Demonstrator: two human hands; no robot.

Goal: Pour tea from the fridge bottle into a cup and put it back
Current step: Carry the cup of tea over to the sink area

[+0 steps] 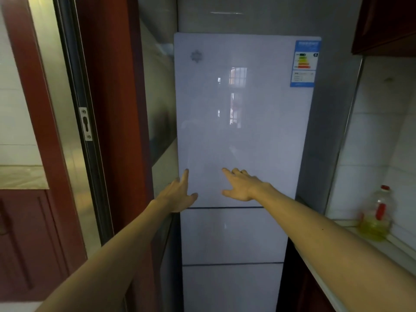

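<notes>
A tall white fridge point(243, 122) stands straight ahead with its glossy upper door closed. Two lower drawer fronts sit beneath it. My left hand point(179, 193) is at the lower left edge of the upper door, fingers spread, thumb on the door face. My right hand point(242, 184) is flat against the lower middle of the same door, fingers apart, holding nothing. No tea bottle or cup is in view.
A red-brown door frame point(117, 109) and a glass sliding door point(67, 131) flank the fridge's left. At the right, a white counter point(371, 251) carries an oil bottle point(376, 217) with a red cap. A dark wall cabinet point(387, 23) hangs above the counter.
</notes>
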